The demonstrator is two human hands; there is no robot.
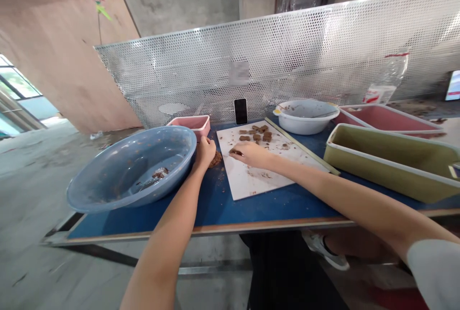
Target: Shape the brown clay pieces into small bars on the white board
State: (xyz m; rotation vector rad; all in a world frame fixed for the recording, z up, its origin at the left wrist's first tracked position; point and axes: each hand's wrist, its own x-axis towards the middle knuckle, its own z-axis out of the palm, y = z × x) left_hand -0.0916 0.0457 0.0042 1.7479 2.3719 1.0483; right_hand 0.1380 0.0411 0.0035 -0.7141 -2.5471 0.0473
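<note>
My right hand (253, 154) reaches over the left part of a white board (244, 186), fingers closed on a small brown piece (235, 152). Behind it, several brown blocks (257, 133) lie on the board. My left hand (206, 151) is between the rim of the blue basin (134, 195) and the board, just in front of a small pink box (201, 125). Its fingers are curled together, and what they may hold is hidden. A heap of brown crumbs (215, 159) lies beside that hand on the blue tabletop (212, 209).
A phone (240, 111) leans against the perforated metal panel (201, 75). A yellowish strip (304, 147) runs along the board's right side. Farther right stand a white bowl (305, 124), a pink tray (395, 120), an olive bin (381, 171) and a plastic bottle (386, 80).
</note>
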